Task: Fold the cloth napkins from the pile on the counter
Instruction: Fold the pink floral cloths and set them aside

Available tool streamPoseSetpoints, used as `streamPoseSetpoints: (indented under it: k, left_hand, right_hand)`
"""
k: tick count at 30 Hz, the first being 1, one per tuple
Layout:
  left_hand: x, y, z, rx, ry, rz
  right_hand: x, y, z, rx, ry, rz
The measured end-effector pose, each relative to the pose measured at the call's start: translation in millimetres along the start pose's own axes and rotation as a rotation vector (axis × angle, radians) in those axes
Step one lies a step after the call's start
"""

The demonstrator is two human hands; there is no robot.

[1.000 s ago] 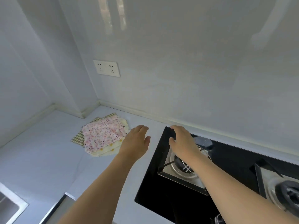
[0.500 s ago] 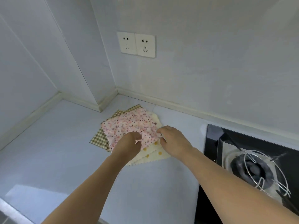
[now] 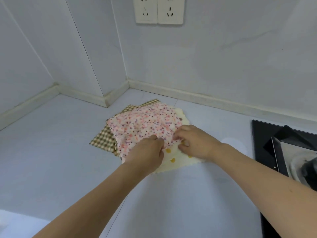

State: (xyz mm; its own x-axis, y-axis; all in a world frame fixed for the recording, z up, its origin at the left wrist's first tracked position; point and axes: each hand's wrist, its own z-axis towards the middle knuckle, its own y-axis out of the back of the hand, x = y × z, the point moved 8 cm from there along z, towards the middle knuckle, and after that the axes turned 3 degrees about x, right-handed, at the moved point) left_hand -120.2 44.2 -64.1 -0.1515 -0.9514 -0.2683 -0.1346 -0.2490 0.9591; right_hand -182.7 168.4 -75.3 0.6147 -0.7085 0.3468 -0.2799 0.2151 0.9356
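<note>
A small pile of cloth napkins lies near the counter's back corner. On top is a pink floral napkin (image 3: 144, 124). Under it a cream napkin with yellow dots (image 3: 178, 160) sticks out at the front right, and a brown checked napkin (image 3: 104, 140) shows at the left and back. My left hand (image 3: 145, 152) pinches the floral napkin's near edge, fingers curled on the cloth. My right hand (image 3: 195, 141) grips the same edge just to the right, its fingertips tucked under the fabric, which is bunched between the two hands.
The pale counter (image 3: 51, 152) runs left and toward me. A black gas hob (image 3: 283, 145) with a steel burner tray sits at the right edge. A double wall socket (image 3: 159, 10) is on the backsplash above the pile.
Both hands came from above the hob leftward onto the pile and have closed on the floral napkin's near edge. The view has moved closer to the corner.
</note>
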Motion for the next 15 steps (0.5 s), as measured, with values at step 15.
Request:
streamPoseSetpoints:
  k: [15]
  left_hand:
    - [-41,100,-91,-0.235,-0.155,-0.115]
  right_hand:
    - [95,105,-115,-0.725,-0.022,0.278]
